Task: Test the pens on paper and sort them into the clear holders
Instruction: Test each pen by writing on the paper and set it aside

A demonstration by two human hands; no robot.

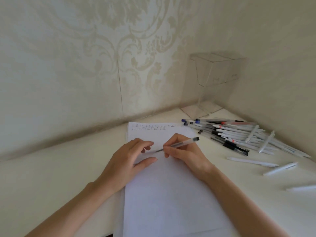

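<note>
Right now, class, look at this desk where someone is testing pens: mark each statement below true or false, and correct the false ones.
1. The right hand holds a clear-barrelled pen over the paper. True.
2. The left hand holds a second pen. False: it holds no pen and rests open on the paper.
3. Test marks fill the whole sheet. False: only two rows sit along the far edge.
4. A pile of pens lies to the right of the paper. True.
5. The clear holder is full of pens. False: no pens show in it.
</note>
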